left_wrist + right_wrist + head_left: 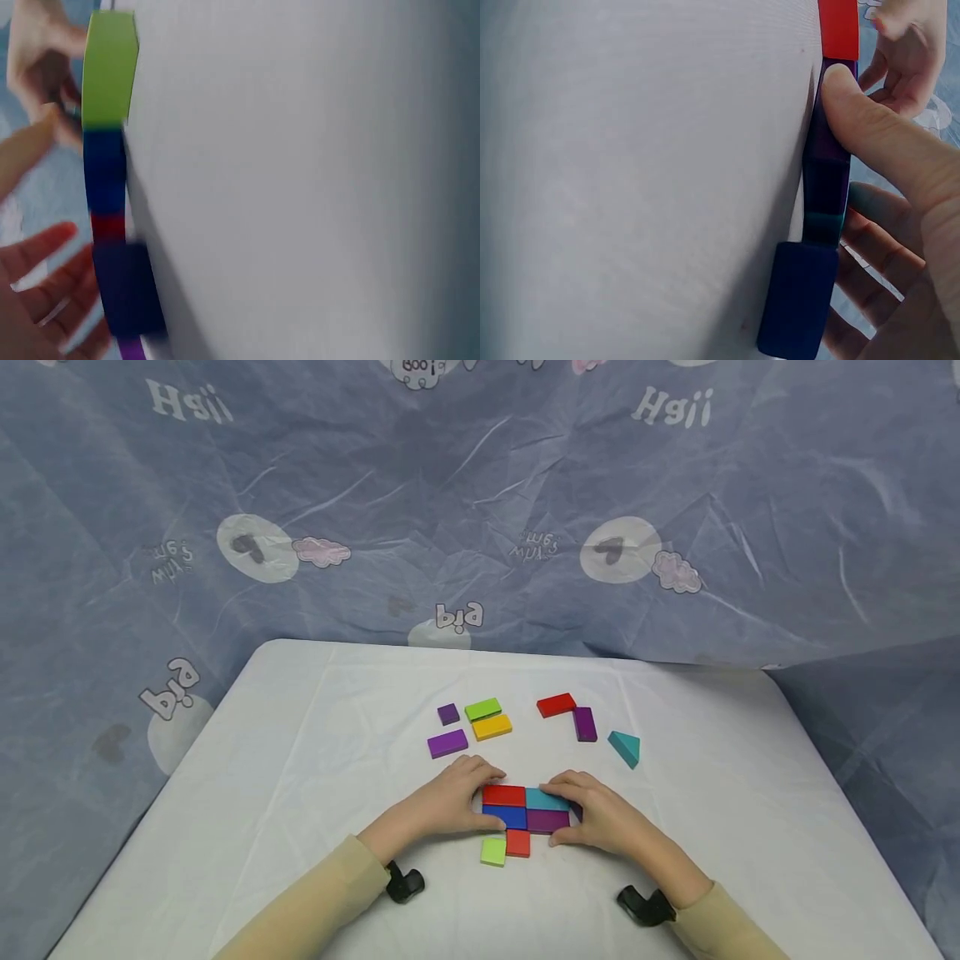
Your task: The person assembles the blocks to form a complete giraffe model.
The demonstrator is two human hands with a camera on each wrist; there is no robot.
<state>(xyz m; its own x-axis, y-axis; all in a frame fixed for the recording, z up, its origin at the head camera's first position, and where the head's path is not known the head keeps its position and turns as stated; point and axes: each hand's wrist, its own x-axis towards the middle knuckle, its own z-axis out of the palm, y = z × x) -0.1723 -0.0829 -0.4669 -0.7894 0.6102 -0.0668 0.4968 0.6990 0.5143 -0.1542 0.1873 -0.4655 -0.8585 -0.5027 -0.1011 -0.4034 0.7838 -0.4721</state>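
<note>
Flanking clustered blocks [517, 817]: two hands [447, 797] [602, 812]; seven farther blocks [492, 727].

One table [300, 760] bears nine oblong blocks [504, 796], three small square blocks [492, 852], one teal triangular block [626, 747] and two more, dark blue blocks [799, 300], under one left hand [453, 797], one right hand [600, 814] and two black wrist devices [406, 886].

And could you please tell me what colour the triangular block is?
The triangular block is teal; it shows best in the head view.
</note>
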